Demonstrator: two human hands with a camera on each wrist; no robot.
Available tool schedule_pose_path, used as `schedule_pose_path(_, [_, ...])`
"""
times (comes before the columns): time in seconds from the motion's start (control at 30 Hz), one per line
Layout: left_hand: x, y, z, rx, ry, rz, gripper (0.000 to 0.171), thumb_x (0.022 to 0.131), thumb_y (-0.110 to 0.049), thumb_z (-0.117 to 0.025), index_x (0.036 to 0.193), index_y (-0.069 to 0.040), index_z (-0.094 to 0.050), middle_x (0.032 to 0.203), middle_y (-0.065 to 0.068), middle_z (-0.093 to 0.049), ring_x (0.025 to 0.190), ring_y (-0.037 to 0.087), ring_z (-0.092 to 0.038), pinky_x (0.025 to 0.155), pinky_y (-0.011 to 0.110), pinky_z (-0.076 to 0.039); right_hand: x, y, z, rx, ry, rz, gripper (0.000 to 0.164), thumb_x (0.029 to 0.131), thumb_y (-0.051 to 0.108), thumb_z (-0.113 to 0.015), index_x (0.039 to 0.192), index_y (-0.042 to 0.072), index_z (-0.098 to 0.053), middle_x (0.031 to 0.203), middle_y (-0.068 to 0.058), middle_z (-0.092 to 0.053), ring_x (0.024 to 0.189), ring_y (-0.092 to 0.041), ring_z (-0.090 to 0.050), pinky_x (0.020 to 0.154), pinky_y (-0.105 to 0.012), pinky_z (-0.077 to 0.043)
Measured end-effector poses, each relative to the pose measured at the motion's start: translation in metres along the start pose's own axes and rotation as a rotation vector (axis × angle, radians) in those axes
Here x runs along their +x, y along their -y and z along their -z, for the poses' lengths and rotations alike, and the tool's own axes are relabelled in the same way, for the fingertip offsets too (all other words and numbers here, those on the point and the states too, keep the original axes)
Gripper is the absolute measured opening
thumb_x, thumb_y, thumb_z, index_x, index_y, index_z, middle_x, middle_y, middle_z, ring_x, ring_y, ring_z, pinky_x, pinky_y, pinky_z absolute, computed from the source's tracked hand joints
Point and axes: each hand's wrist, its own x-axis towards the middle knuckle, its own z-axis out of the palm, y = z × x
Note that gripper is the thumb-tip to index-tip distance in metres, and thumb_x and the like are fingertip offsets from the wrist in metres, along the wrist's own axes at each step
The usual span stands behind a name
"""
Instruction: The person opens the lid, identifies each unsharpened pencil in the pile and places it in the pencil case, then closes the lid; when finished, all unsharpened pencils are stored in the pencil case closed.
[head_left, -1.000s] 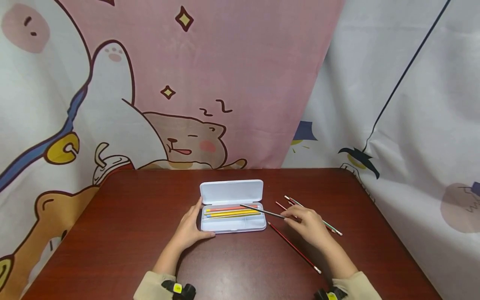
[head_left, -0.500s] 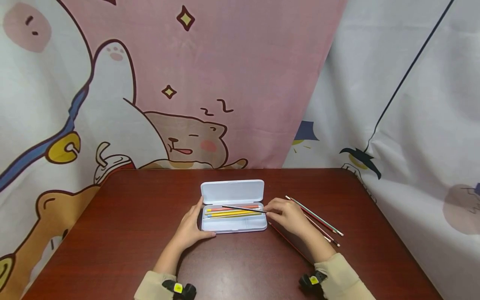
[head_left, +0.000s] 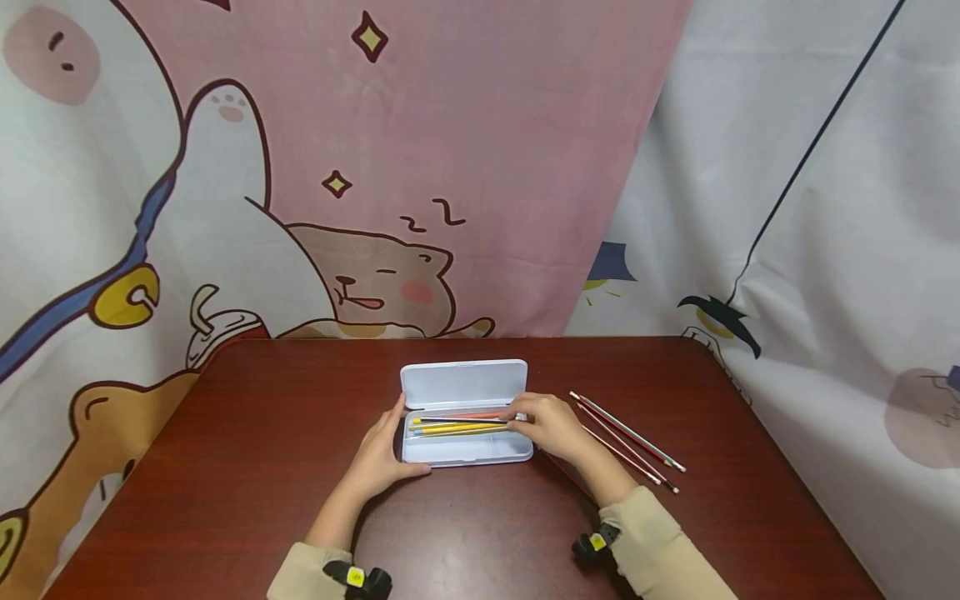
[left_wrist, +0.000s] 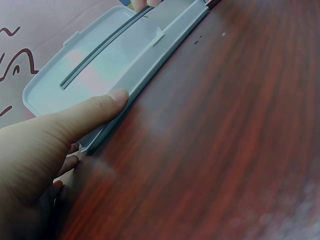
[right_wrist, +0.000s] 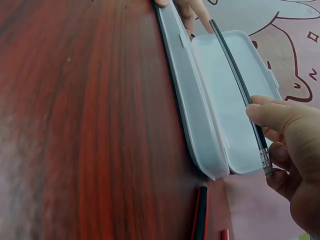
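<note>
A pale plastic pencil case [head_left: 457,454] lies on the table with its lid [head_left: 465,383] raised. Several yellow and orange pencils [head_left: 457,430] lie in the back compartment. My left hand [head_left: 377,458] grips the case's left end, thumb [left_wrist: 107,106] at the front edge and fingers at the side and back. Over the right end of the case, my right hand [head_left: 553,425] pinches a black pencil [right_wrist: 234,65] near its eraser end between thumb and fingers. That pencil points left above the other pencils; whether it touches them I cannot tell.
To the right of the case several loose pencils [head_left: 628,432] lie slanting on the dark red table [head_left: 300,433]. One red pencil [head_left: 567,473] near the case's front right corner is partly hidden under the right forearm. A printed cloth [head_left: 525,167] hangs behind the table.
My right hand has moved left, bringing the black pencil from beside the case to low over its compartment. The left hand has stayed on the case.
</note>
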Motion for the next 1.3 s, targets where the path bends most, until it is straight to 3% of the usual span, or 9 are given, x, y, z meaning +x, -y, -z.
schedule_pose_path(0.2, [-0.001, 0.000, 0.000, -0.001, -0.002, -0.001, 0.128, 0.055, -0.039, -0.093, 0.155, -0.016, -0.017, 0.132, 0.012, -0.049, 0.123, 0.034, -0.043, 0.101, 0.053, -0.032, 0.009, 0.000, -0.009, 0.001, 0.025, 0.009, 0.012, 0.083, 0.014, -0.074, 0.094, 0.018, -0.077, 0.091, 0.012, -0.066, 0.066, -0.001, -0.051, 0.059, -0.025, -0.043])
schedule_pose_path(0.53, [-0.001, 0.000, 0.000, -0.002, 0.001, 0.001, 0.128, 0.055, -0.039, -0.093, 0.155, -0.017, -0.017, 0.133, 0.012, -0.049, 0.122, 0.034, -0.044, 0.100, 0.053, -0.032, 0.016, -0.003, -0.020, -0.036, 0.062, 0.027, 0.012, 0.083, 0.016, -0.074, 0.093, 0.022, -0.077, 0.091, 0.014, -0.067, 0.084, -0.005, -0.062, 0.068, -0.029, -0.047])
schedule_pose_path(0.73, [-0.001, 0.001, -0.001, -0.003, 0.009, 0.009, 0.128, 0.055, -0.039, -0.093, 0.155, -0.018, -0.016, 0.134, 0.011, -0.048, 0.123, 0.034, -0.043, 0.101, 0.053, -0.032, 0.017, -0.005, -0.025, -0.065, 0.079, 0.025, 0.011, 0.082, 0.016, -0.075, 0.092, 0.022, -0.077, 0.090, 0.014, -0.066, 0.085, -0.006, -0.062, 0.070, -0.031, -0.048])
schedule_pose_path(1.03, [-0.001, 0.000, -0.001, -0.014, 0.016, 0.023, 0.128, 0.056, -0.039, -0.093, 0.155, -0.019, -0.015, 0.136, 0.011, -0.046, 0.126, 0.033, -0.040, 0.103, 0.052, -0.030, 0.015, -0.012, -0.032, -0.101, 0.050, 0.091, 0.012, 0.079, 0.013, -0.077, 0.090, 0.020, -0.076, 0.089, 0.012, -0.067, 0.083, -0.009, -0.063, 0.067, -0.033, -0.047])
schedule_pose_path(1.3, [0.000, 0.000, -0.001, -0.002, 0.009, 0.024, 0.128, 0.055, -0.038, -0.093, 0.155, -0.018, -0.016, 0.135, 0.011, -0.047, 0.125, 0.033, -0.041, 0.103, 0.052, -0.030, 0.016, -0.008, -0.028, -0.100, 0.081, 0.028, 0.012, 0.082, 0.017, -0.075, 0.093, 0.022, -0.077, 0.092, 0.012, -0.067, 0.086, -0.010, -0.063, 0.070, -0.033, -0.048])
